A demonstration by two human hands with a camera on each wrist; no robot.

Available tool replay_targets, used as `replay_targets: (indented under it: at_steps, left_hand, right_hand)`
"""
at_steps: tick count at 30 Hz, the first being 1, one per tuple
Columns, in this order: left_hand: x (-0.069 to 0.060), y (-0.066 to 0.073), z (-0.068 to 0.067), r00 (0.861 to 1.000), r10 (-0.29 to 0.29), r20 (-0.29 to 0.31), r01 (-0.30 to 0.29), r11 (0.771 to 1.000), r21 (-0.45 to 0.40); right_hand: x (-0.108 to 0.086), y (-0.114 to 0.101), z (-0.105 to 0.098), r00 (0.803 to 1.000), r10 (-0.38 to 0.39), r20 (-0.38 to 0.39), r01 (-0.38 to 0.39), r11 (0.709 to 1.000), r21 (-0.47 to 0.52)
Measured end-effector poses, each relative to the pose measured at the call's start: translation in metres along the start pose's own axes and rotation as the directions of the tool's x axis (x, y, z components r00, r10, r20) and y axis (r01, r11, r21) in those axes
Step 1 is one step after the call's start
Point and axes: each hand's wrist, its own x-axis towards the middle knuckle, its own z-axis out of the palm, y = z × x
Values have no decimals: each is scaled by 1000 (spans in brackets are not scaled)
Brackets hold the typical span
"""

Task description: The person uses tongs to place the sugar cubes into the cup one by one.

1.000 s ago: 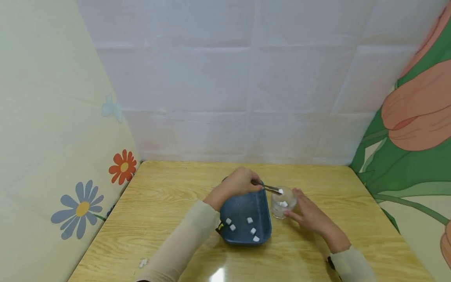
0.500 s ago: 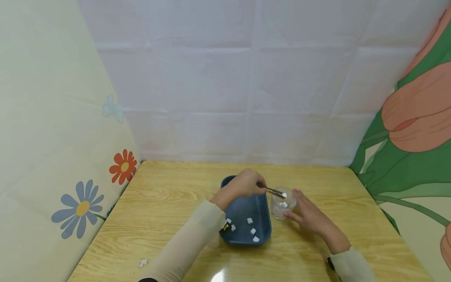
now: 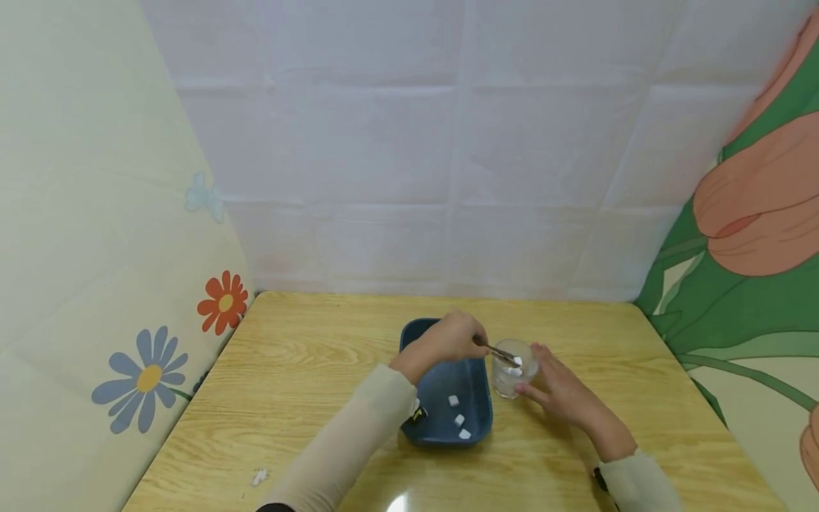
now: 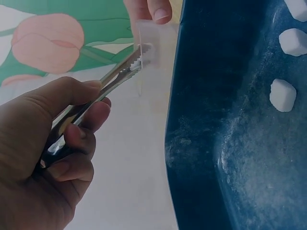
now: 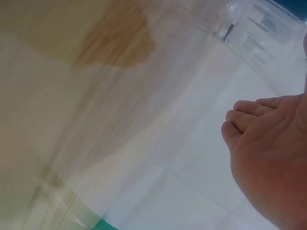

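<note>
My left hand [image 3: 448, 340] grips metal tongs [image 3: 499, 353] above the far right part of the blue tray [image 3: 441, 387]. The tongs' tips reach into the mouth of a clear cup [image 3: 507, 386], beside white cubes [image 3: 515, 369] inside it. In the left wrist view the hand [image 4: 53, 139] pinches the tongs [image 4: 108, 82] between thumb and fingers, their toothed ends inside the cup [image 4: 160, 62]. Whether a cube is still between the tips, I cannot tell. My right hand [image 3: 563, 387] holds the cup from its right side, thumb at the near side; the right wrist view shows its palm [image 5: 273, 148].
Several white cubes [image 3: 459, 420] lie in the near part of the blue tray, left of the cup. Small white bits [image 3: 259, 477] are on the wooden table [image 3: 307, 355] at the near left. A white sheet [image 3: 384, 178] hangs behind the table, with patterned cloths at both sides.
My left hand has moved slightly right and nearer to me, and the tongs' tips have gone from the cup's upper part deeper into it. The right hand and cup have stayed in place.
</note>
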Motion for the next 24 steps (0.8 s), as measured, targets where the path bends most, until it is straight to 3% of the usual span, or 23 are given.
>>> replay_targets:
  at_steps: [11,24]
  left_hand:
    - [1,3,1,1000,-2,25,2,1000,27]
    - [-5,3,-4,1000,-7,15,8,999,-47]
  right_hand:
    - [0,0,0,1000,11,4,-11,1000,-5]
    - [0,1,0,1000,-11,-12,11,1000,-1]
